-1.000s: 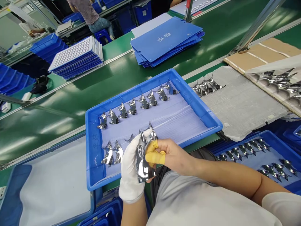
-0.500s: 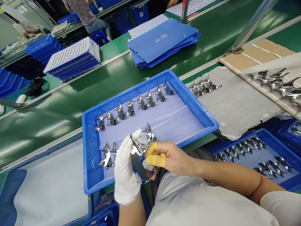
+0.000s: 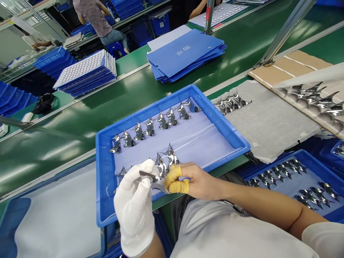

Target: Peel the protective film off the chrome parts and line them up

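My left hand (image 3: 135, 204), in a white glove, pinches one end of a curved, mirror-shiny chrome piece (image 3: 159, 184). The piece is turned nearly edge-on to me, so little of its face shows. My right hand (image 3: 182, 181), with yellow finger cots on thumb and forefinger, grips its other end. Both hands are over the near edge of a blue tray (image 3: 228, 132) lined with pale sheets. A row of pointed chrome pieces (image 3: 162, 121) stands along the tray's far side. More chrome pieces (image 3: 171, 156) stand just behind my hands, partly hidden by them.
Grey padding (image 3: 268, 118) with several chrome pieces lies right of the tray, beside cardboard (image 3: 295, 66). Another blue tray (image 3: 303, 154) of pieces sits lower right. Blue sheets (image 3: 185, 53) lie on the green bench behind. A metal post (image 3: 285, 36) rises at right. A person (image 3: 92, 18) sits farther back.
The chrome piece has turned from showing its broad mirror face to nearly edge-on. My left hand has rotated and shifted left and down; my right hand stays almost in place.
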Action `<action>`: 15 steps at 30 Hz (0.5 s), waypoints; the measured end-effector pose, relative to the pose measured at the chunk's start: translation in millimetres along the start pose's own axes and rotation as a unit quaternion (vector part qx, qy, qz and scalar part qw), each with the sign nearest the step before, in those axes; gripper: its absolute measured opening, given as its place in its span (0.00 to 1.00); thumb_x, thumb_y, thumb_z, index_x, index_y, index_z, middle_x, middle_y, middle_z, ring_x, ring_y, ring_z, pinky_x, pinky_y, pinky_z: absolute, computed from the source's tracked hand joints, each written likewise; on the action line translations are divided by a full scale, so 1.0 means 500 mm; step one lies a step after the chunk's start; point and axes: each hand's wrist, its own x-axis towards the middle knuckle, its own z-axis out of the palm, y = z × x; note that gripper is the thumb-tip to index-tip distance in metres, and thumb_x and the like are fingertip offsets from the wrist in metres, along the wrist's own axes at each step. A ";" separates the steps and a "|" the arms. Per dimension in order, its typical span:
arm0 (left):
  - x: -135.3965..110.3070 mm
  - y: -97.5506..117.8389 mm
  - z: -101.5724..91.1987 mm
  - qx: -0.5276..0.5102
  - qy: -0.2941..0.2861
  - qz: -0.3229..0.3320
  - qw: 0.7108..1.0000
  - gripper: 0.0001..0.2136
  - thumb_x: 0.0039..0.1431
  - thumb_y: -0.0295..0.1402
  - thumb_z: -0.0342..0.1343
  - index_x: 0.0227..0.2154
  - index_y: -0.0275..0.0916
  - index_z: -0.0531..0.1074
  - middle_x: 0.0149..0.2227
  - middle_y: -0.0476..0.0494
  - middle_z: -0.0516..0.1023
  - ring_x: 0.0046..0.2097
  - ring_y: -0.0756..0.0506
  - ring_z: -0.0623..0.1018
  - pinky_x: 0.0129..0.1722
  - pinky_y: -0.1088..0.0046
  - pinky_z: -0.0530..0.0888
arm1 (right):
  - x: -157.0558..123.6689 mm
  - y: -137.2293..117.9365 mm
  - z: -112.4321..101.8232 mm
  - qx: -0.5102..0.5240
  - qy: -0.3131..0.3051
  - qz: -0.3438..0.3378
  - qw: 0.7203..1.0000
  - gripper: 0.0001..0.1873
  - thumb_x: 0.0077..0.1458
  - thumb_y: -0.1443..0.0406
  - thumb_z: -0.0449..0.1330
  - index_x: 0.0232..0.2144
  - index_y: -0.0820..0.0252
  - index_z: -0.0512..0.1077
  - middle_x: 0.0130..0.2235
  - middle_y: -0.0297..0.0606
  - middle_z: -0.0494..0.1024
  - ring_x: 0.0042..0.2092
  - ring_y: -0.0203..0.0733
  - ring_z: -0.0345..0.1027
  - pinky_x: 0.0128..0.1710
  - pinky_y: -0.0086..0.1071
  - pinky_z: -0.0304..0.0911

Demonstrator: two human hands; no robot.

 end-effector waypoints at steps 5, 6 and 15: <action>0.008 0.001 0.018 0.015 0.028 -0.086 0.996 0.12 0.56 0.36 0.63 0.44 0.43 0.79 0.41 0.46 0.82 0.45 0.46 0.79 0.46 0.74 0.75 | -0.001 -0.023 0.009 0.084 0.029 0.100 0.991 0.16 0.55 0.56 0.66 0.29 0.63 0.70 0.28 0.32 0.70 0.30 0.31 0.62 0.32 0.27 0.63; 0.009 0.000 0.022 0.031 0.029 -0.085 0.996 0.12 0.57 0.36 0.62 0.44 0.42 0.79 0.43 0.46 0.81 0.46 0.46 0.79 0.48 0.75 0.74 | 0.000 -0.025 0.011 0.123 0.038 0.135 0.982 0.17 0.52 0.55 0.68 0.28 0.63 0.69 0.27 0.31 0.69 0.28 0.31 0.62 0.30 0.26 0.63; 0.013 -0.034 0.010 0.059 -0.043 -0.102 0.992 0.15 0.58 0.38 0.62 0.48 0.43 0.77 0.54 0.46 0.76 0.57 0.45 0.73 0.57 0.74 0.68 | 0.012 -0.016 0.009 0.184 0.072 0.174 0.965 0.13 0.50 0.61 0.68 0.27 0.63 0.70 0.25 0.30 0.70 0.25 0.30 0.62 0.26 0.24 0.59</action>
